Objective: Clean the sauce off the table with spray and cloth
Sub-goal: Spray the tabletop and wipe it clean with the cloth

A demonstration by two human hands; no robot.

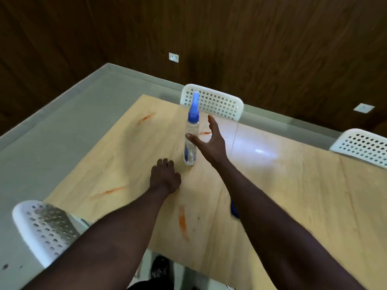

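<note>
Orange sauce streaks mark the pale wooden table (272, 185) on several sides of the spray bottle (191, 141), which stands upright near the table's middle: one streak (146, 117) lies beyond the bottle to the left, a small one (205, 133) just behind it, a long faint one (111, 191) nearer and to the left, and the heaviest smear (182, 222) nearer, toward the table's front edge. The bottle is clear with a blue trigger head (194, 109). A sliver of something blue (234, 210), probably the cloth, shows nearer than the bottle and to its right, mostly hidden under the forearm, so I cannot be sure. The step in hand looks like taking hold of the bottle. To do it well, the hand should close around the clear body low enough that the tall, narrow bottle is not knocked over, then settle a finger on the trigger with the nozzle facing a streak. The right hand (209, 143) is spread wide, thumb at the bottle's near side and fingers reaching past its right side; it holds nothing, and whether the thumb touches the plastic I cannot tell. The left hand (165, 176) rests palm down on the wood just in front of the bottle, fingers loosely curled, gripping nothing. White perforated chairs (213, 102) stand around the table.
</note>
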